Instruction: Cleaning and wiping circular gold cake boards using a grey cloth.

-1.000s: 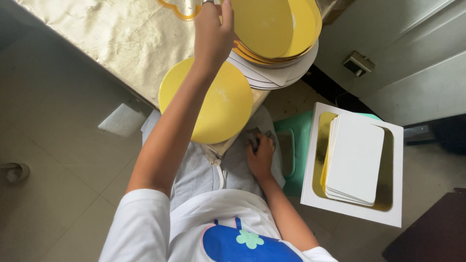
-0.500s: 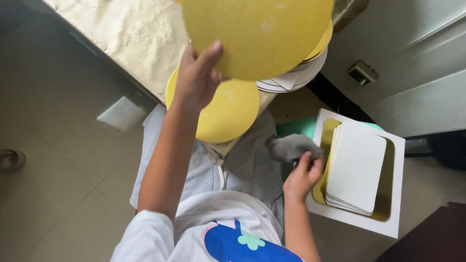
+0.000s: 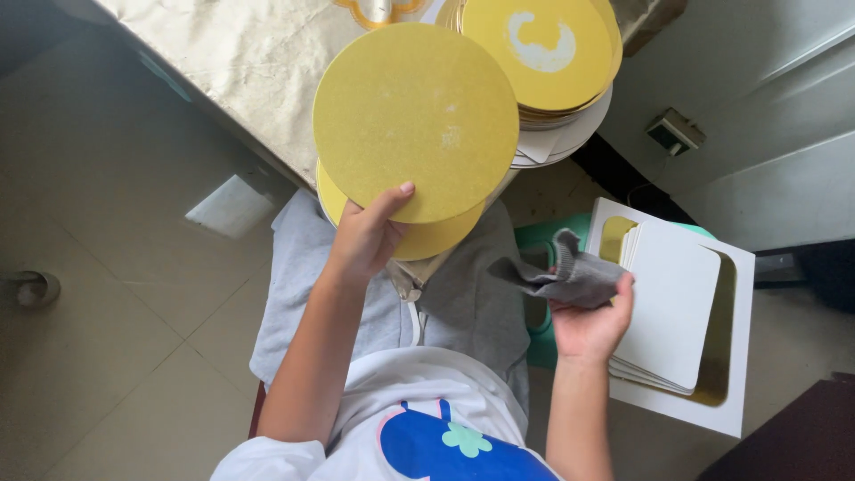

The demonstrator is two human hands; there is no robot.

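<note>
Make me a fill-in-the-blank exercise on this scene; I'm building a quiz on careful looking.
1. The left hand holds up a round board coloured ____.
2. The right hand grips a crumpled ____ cloth.
3. The stack of white cards beside the right hand lies in a ____ tray.
4. The held board is ____ in shape.

Missing words: yellow; grey; white; round

The round yellow board (image 3: 416,120) looked matt and faintly scuffed, probably card; the grey cloth (image 3: 570,278) at four o'clock was soft knit; the worktop (image 3: 240,62) covering showed a crinkled sheen.
</note>
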